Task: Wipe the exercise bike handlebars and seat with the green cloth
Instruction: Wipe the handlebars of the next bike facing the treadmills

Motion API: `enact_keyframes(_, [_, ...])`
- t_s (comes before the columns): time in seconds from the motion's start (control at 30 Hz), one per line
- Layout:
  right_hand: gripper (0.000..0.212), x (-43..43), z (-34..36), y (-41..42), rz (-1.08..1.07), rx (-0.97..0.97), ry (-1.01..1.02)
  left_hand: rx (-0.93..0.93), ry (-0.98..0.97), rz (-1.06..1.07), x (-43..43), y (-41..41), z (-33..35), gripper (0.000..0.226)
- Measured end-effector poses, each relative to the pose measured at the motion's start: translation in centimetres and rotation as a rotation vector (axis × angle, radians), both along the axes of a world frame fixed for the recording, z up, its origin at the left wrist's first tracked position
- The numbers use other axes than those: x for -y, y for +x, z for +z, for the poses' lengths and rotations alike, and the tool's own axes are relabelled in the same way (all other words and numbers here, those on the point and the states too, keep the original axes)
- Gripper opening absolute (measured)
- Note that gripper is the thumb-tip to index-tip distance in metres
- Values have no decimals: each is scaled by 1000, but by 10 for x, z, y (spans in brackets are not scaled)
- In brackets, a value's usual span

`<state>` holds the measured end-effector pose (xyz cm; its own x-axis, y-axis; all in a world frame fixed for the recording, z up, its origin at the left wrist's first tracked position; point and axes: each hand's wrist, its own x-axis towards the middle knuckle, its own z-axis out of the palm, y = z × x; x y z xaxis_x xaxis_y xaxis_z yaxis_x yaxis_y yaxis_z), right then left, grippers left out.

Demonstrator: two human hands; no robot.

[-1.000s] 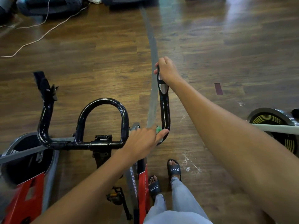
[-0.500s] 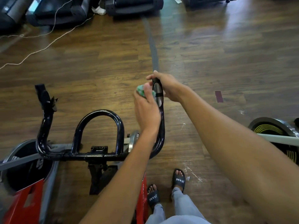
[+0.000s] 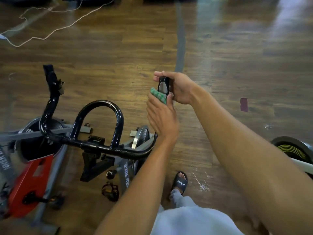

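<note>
So the right hand (image 3: 180, 89) is wrapped around the tip of the handlebars' (image 3: 101, 146) right-hand horn, fingers curled over the far side and thumb on the near side, right where there's a shiny silver oval sensor plate (image 3: 163, 87) set into the black grip. The left hand (image 3: 161, 118) comes up just below it, fingers bunched around the green cloth (image 3: 158, 95), which is pressed against the bar right under that plate; only a crumpled bit of the cloth with a pale pattern pokes out above the fingers, the rest is buried in the palm. The stretch of bar below the plate is hidden behind the left hand and forearm. Toward the middle of the handlebars there's a black loop (image 3: 101, 106) sticking up, and the far horn (image 3: 50, 85) ends in something ragged I can't make out. Under the handlebars the grey frame (image 3: 126, 168) has white lettering, looks like "...ER BIKE", start cut off. A red panel (image 3: 28, 182) sits lower left of the handlebars with blurry grey text beside it I can't read. Near the frame, a black slide sandal (image 3: 181, 183) says "JEANE". The seat isn't anywhere in shot.
</note>
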<state>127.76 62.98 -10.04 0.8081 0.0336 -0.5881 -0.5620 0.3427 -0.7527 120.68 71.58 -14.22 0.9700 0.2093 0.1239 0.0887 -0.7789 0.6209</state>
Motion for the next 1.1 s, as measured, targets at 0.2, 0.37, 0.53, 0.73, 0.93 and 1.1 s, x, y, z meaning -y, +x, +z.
enact_keyframes(0.2, [27,0,-4,4,-66,5,29,55,-42,51,20,32,20,58])
enact_keyframes(0.37, [24,4,-4,-1,8,75,-119,-64,222,-19,-2,-15,-11,69])
enact_keyframes(0.53, [27,-3,-1,-7,5,98,-164,-68,453,-207,-49,-59,-17,63])
enact_keyframes(0.73, [25,-13,-2,-9,-86,94,-148,136,662,-570,-123,-83,-32,67])
enact_keyframes(0.93, [26,-23,4,-14,-128,89,-214,368,832,-1024,-220,-51,-36,70])
enact_keyframes(1.1, [32,-37,7,-15,-270,67,-171,312,770,-1011,-197,-58,-36,69])
